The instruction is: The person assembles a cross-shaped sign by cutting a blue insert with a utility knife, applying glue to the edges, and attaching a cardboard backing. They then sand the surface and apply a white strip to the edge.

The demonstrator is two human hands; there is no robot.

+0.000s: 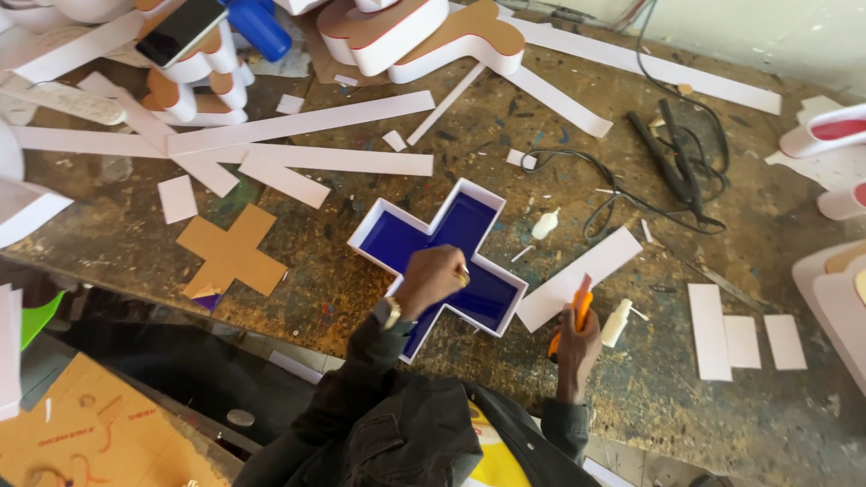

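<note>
A cross-shaped sign shell (451,230) with a blue floor and white side walls lies on the worn workbench (379,298). My left hand (431,278) hovers over its near arm with fingers closed, pressing at the inside of the wall; something small and yellowish shows at the fingertips. My right hand (577,347) is to the right of the cross, shut on an orange utility knife (577,311) held upright. A white strip (591,275) lies just beyond the knife.
A brown cardboard cross (233,252) lies left of the shell. Several long white strips (298,158) and offcuts cover the bench. A black tool with cable (677,167) sits at the right; white glue bottles (617,322) lie nearby. Finished white letters (424,36) stand at the back.
</note>
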